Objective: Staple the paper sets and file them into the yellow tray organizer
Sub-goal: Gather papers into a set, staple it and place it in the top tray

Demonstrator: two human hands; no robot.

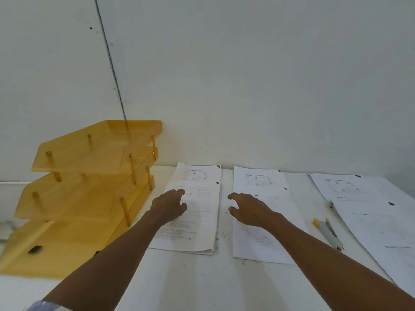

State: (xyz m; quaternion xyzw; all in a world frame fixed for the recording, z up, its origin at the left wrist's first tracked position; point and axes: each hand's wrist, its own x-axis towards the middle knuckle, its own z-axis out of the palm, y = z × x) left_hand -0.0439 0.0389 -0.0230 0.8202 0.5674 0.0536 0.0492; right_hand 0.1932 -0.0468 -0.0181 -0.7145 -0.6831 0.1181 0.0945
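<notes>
Three printed paper sets lie side by side on the white table: a left set, a middle set and a right set. My left hand hovers over the left set, fingers apart, holding nothing. Over the middle set, my right hand spreads its fingers and holds nothing. A grey stapler with yellow ends lies between the middle and right sets. The yellow tray organizer, three tiers on pegs, stands at the left against the wall.
A white wall rises directly behind the table. A thin dark cable runs down it to behind the organizer. The right paper set reaches toward the table's right edge. A small black label sits on the organizer's bottom tray.
</notes>
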